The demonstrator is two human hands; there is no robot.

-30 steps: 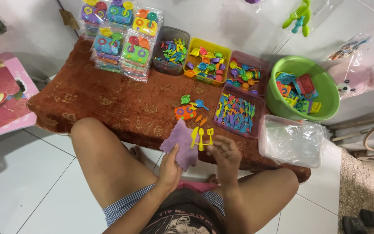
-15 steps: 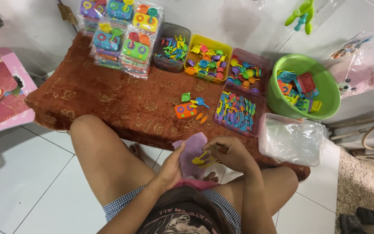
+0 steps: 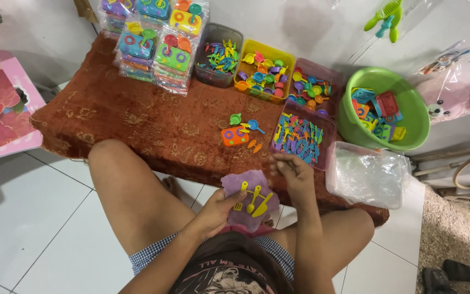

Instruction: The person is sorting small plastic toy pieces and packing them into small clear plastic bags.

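Observation:
My left hand (image 3: 214,212) holds a purple toy tray (image 3: 244,185) over my lap. Yellow toy cutlery (image 3: 252,199) lies on it: a fork, a spoon and a knife. My right hand (image 3: 295,173) hovers at the near edge of the red patterned cloth (image 3: 137,120), fingers curled, close to a pink tub of small colourful utensils (image 3: 302,136). Whether that hand holds a small piece I cannot tell. An orange toy stove (image 3: 235,135) with a few loose pieces lies on the cloth just beyond the tray.
Stacked bagged toy sets (image 3: 156,41) stand at the back left. A grey tub (image 3: 219,54), a yellow tub (image 3: 262,73) and a pink tub (image 3: 314,87) hold small toys. A green basin (image 3: 409,109) sits right, a clear plastic box (image 3: 365,174) near it.
The purple tray with the yellow cutlery came off the cloth toward my lap. My right hand left the tray and moved up to the tub of utensils.

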